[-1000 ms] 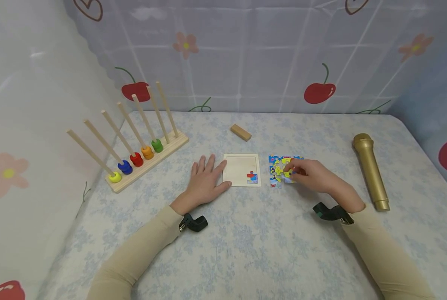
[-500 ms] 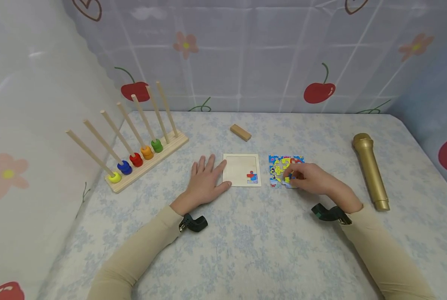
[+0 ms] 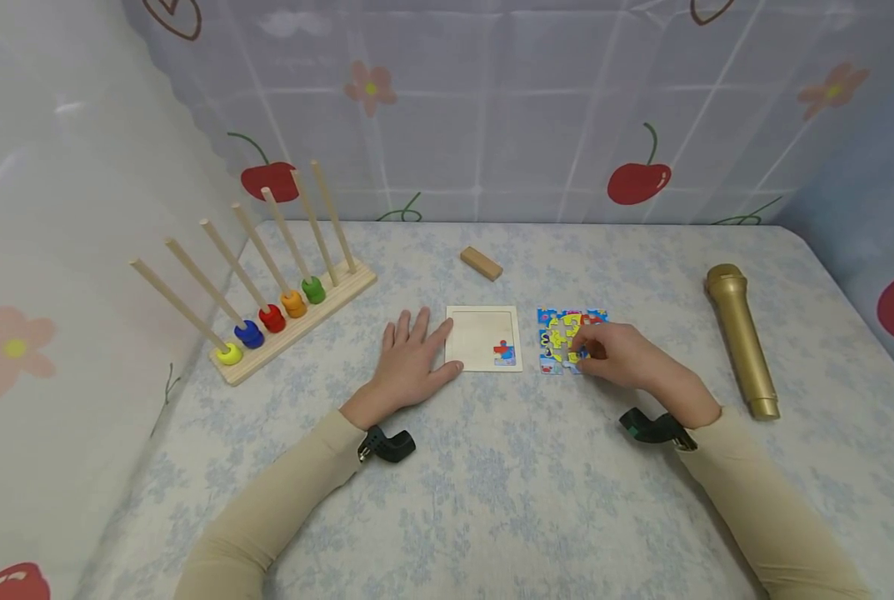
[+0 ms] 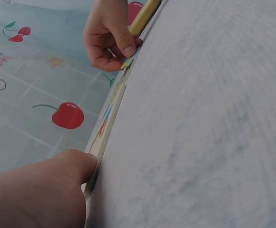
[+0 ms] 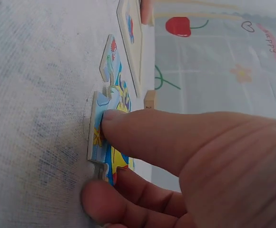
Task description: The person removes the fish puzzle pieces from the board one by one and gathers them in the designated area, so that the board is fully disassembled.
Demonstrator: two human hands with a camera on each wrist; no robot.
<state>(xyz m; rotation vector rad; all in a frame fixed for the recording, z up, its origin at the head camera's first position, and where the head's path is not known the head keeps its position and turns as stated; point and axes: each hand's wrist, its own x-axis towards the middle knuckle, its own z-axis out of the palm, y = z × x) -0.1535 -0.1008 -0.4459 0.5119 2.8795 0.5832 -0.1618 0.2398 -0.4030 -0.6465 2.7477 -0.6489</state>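
My left hand [image 3: 409, 364] lies flat with spread fingers on the cloth. Its thumb and index finger touch the left edge of a square wooden puzzle tray [image 3: 482, 309]. In the tray's lower right corner sits a small red and blue puzzle piece [image 3: 504, 353]. To the right, a colourful jigsaw [image 3: 555, 333] of several pieces lies on the table. My right hand [image 3: 622, 357] covers its right part. In the right wrist view, thumb and curled fingers pinch an edge puzzle piece [image 5: 98, 137] with a yellow starfish. A corner piece [image 5: 110, 59] lies slightly apart from it.
A wooden block [image 3: 481, 263] lies behind the tray. At the left stands a peg stacker [image 3: 297, 325] with coloured rings on several tall pegs. A gold microphone [image 3: 742, 342] lies at the right. Patterned curtains hang behind and beside the table.
My right hand has come slightly down from the jigsaw's middle to its lower edge, where a bottom piece has shifted a little. The left hand has stayed still.
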